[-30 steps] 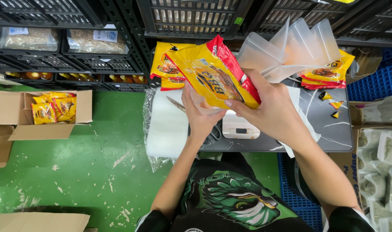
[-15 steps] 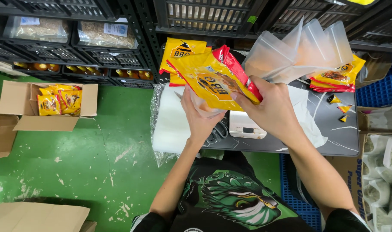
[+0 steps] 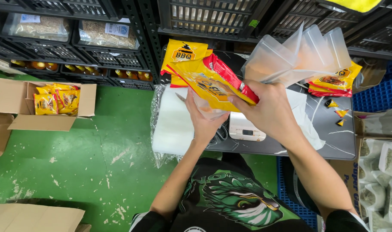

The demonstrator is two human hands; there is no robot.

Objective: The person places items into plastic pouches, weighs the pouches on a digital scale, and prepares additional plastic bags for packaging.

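**A:** What is the setting?

**B:** A storeroom with a green floor (image 3: 75,163), black crate racks (image 3: 118,47) along the back, and a grey bench (image 3: 333,133) below the person.

**A:** What are the hands doing?

**B:** Above the bench's near edge, the right hand (image 3: 271,109) has its grip clamped on a bundle of yellow-and-red snack packets (image 3: 209,81). The left hand (image 3: 204,122) has its grip closed on a clear bag (image 3: 206,112) under them. Compared with a second ago, the bundle sits slightly lower and nearer the bag, so the packets look about to go in.

**A:** And the containers?

**B:** A white scale (image 3: 245,129) sits just beside the hands. A fan of empty clear pouches (image 3: 299,53) stands at the far edge. An open cardboard box (image 3: 15,107) on the floor, well apart, holds similar packets. Rack crates hold bagged dry goods.
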